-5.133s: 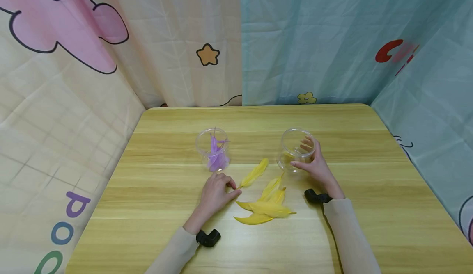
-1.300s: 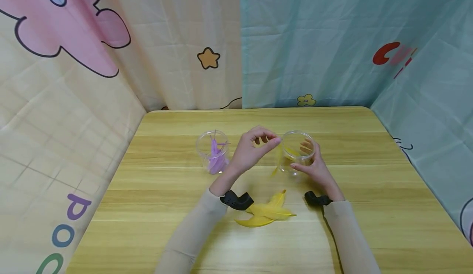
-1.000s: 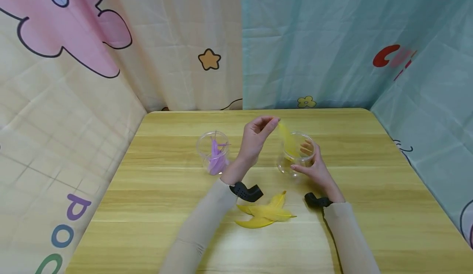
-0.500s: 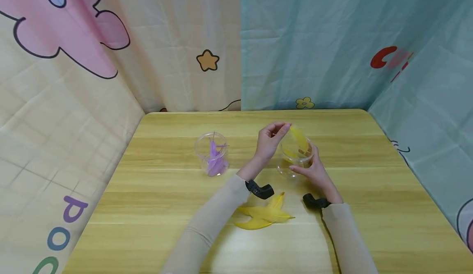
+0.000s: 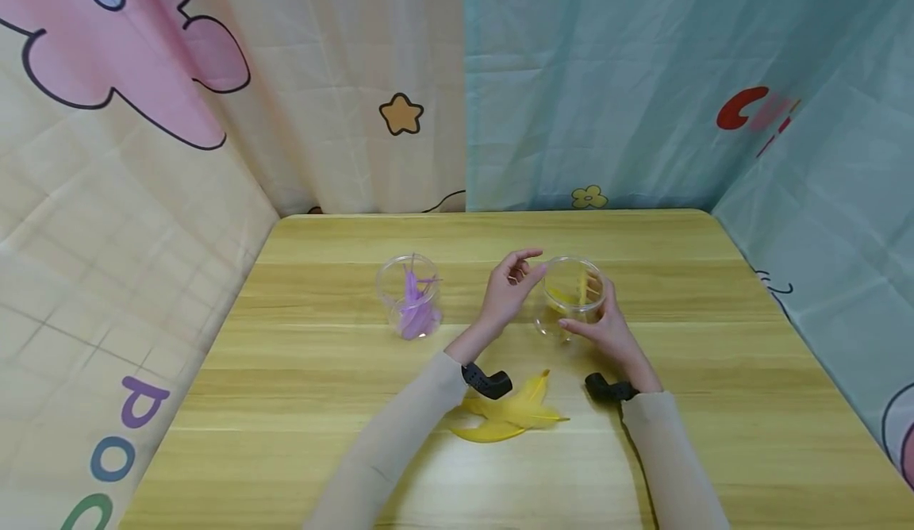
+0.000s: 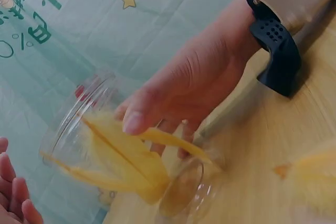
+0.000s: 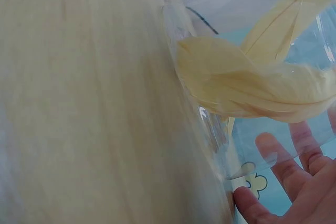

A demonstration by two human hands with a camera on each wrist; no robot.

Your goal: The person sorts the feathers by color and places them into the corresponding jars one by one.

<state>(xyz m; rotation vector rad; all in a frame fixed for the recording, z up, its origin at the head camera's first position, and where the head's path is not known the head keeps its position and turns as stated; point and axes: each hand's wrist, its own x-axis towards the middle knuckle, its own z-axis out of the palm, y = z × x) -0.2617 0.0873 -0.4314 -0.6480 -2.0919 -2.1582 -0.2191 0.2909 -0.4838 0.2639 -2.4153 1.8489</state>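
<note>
My right hand [image 5: 614, 332] grips a clear plastic cup [image 5: 548, 325] from its right side, thumb in front and fingers behind. Several yellow feathers [image 7: 236, 82] lie inside it; in the left wrist view one feather [image 6: 121, 153] leans up toward the rim. My left hand [image 5: 505, 296] hovers at the cup's left rim, fingers loosely spread and holding nothing. Its fingertips [image 6: 20, 190] show at the lower left of the left wrist view. On the table in front of the cup rests a small pile of yellow feathers [image 5: 514, 411], partly behind the left wrist camera.
A second clear cup [image 5: 383, 284] with purple feathers [image 5: 417, 316] stands to the left. Both stand on a wooden table [image 5: 286, 371] closed in by printed curtains [image 5: 321, 101] at the back and sides. Black cameras sit on both wrists.
My left hand took a yellow feather from the table, raised it over the right-hand cup and let it go inside. It then moved slightly back left. The right hand kept its grip.
</note>
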